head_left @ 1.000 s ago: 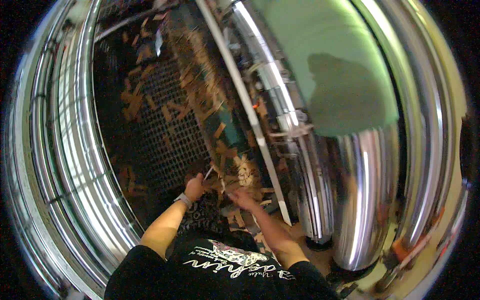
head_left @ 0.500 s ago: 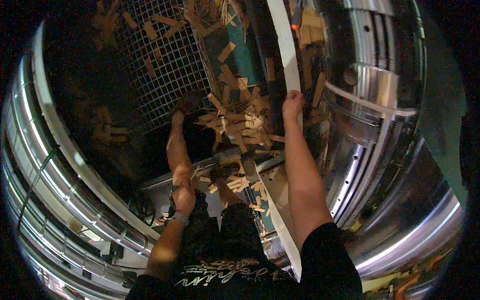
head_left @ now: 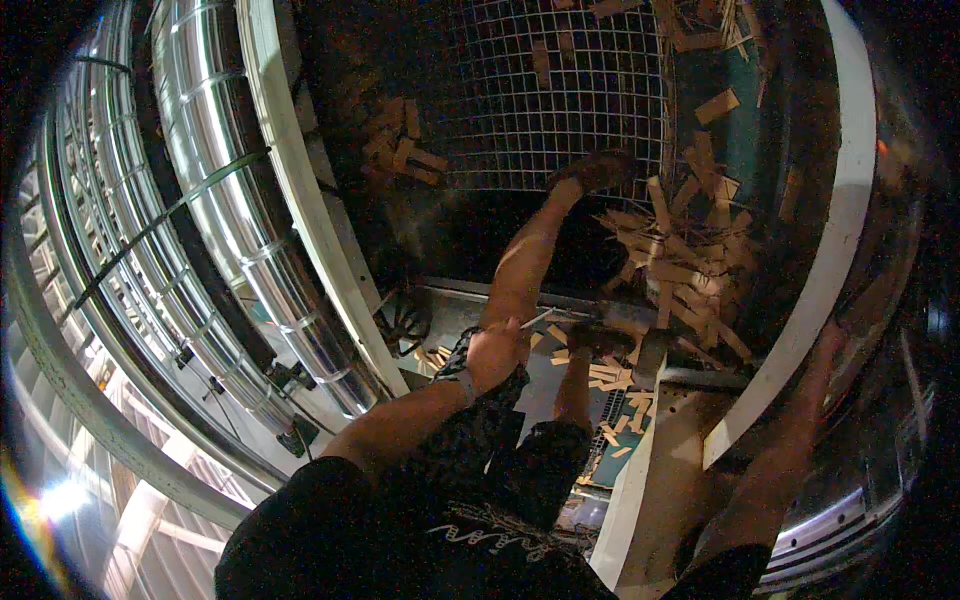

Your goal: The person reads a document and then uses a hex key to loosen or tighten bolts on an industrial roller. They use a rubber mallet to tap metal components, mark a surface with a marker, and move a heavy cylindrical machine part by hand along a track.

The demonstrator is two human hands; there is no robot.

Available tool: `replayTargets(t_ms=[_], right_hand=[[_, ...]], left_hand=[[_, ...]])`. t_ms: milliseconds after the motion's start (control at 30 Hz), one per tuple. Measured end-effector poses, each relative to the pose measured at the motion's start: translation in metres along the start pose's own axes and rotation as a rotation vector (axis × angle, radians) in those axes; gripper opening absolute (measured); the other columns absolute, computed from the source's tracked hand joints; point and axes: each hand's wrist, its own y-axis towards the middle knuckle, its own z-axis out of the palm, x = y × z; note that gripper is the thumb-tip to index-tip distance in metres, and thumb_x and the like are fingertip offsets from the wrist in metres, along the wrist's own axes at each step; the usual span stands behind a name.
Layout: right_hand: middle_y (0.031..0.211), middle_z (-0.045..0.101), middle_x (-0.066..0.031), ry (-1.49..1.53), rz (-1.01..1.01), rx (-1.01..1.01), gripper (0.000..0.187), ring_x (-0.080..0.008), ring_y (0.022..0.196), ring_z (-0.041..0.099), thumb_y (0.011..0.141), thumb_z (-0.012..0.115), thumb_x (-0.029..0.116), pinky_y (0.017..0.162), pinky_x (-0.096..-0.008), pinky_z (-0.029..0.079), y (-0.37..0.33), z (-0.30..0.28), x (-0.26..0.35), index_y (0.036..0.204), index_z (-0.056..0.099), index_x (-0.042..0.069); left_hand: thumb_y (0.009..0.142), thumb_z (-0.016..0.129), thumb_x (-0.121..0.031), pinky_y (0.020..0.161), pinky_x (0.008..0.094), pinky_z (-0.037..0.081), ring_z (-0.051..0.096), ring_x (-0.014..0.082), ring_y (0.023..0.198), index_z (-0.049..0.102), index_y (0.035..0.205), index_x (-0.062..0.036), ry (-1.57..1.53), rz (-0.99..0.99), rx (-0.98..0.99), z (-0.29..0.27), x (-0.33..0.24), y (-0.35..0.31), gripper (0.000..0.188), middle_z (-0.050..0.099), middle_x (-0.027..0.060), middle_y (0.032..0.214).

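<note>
My left hand (head_left: 498,352) is closed in front of my thigh, with a wristband behind it. From its fingers sticks out a thin, pale rod (head_left: 537,318); its exact kind is too small to make out. Far to the right, my right hand (head_left: 832,338) is dim and smeared beside the curved white rail (head_left: 852,190). Whether its fingers touch the rail or hold anything cannot be told. A heap of thin wooden pieces (head_left: 690,265) lies between the two hands, beyond my legs.
My outstretched leg (head_left: 522,260) reaches toward a metal grid (head_left: 560,90). Shiny pipes (head_left: 215,150) run along the left behind a white beam (head_left: 300,190). More wooden pieces (head_left: 405,150) lie left of the grid, and others (head_left: 610,378) lie on the lower floor near my other foot.
My view has swung, so the grid and wood heap sit farther right and the left pipes show more. My right hand, earlier gripping the white rail, is now dim beside it.
</note>
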Motion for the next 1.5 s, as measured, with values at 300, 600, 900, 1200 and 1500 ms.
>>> replayTargets(t_ms=[300,600,900,1200,1500], right_hand=[[0.122,0.046,-0.0243,-0.136,0.032,-0.037,0.058,-0.0375,0.101,0.052,0.089,0.050,0.032,0.082,-0.0443,0.045,-0.041,0.006,-0.002,0.130,0.031,-0.004],[0.109,0.052,-0.0203,0.524,0.436,0.268,0.064,-0.0298,0.082,0.055,0.089,0.052,0.033,0.067,-0.0446,0.044,-0.166,0.003,0.034,0.133,0.024,-0.005],[0.099,0.054,-0.0196,0.460,0.322,0.341,0.067,-0.0304,0.084,0.055,0.088,0.050,0.041,0.068,-0.0420,0.044,-0.354,-0.001,0.004,0.131,0.026,-0.005],[0.097,0.052,-0.0160,0.614,0.229,0.798,0.044,-0.0233,0.073,0.052,0.088,0.055,0.026,0.055,-0.0394,0.040,-0.474,0.008,-0.026,0.119,0.039,0.000],[0.075,0.046,-0.0086,0.939,0.341,1.110,0.024,-0.0188,0.056,0.045,0.089,0.051,0.024,0.045,-0.0345,0.036,-0.466,-0.039,-0.046,0.096,0.045,0.002]], left_hand=[[0.081,0.052,-0.030,0.049,0.0421,0.045,0.056,0.0264,0.054,0.056,0.112,-0.0083,-0.056,0.225,-0.032,-0.015,0.000,0.005,0.038,0.059,0.0119,0.065],[0.091,0.046,-0.019,0.033,0.0347,0.031,0.042,0.0240,0.037,0.048,0.113,-0.0034,-0.118,0.511,-0.142,-0.033,-0.011,0.013,0.027,0.049,0.0134,0.053],[0.093,0.044,-0.029,0.060,0.0383,0.046,0.055,0.0254,0.073,0.039,0.126,-0.0008,-0.243,0.691,-0.026,-0.054,-0.023,0.041,0.044,0.057,0.0150,0.092],[0.087,0.052,-0.021,0.066,0.0339,0.041,0.050,0.0210,0.073,0.049,0.120,-0.0053,-0.236,0.904,-0.323,-0.059,-0.151,0.088,0.037,0.053,0.0089,0.083],[0.086,0.055,-0.021,0.049,0.0403,0.037,0.046,0.0289,0.052,0.053,0.079,-0.0008,-0.605,0.897,-0.208,-0.040,-0.196,0.029,0.022,0.052,0.0138,0.064]])
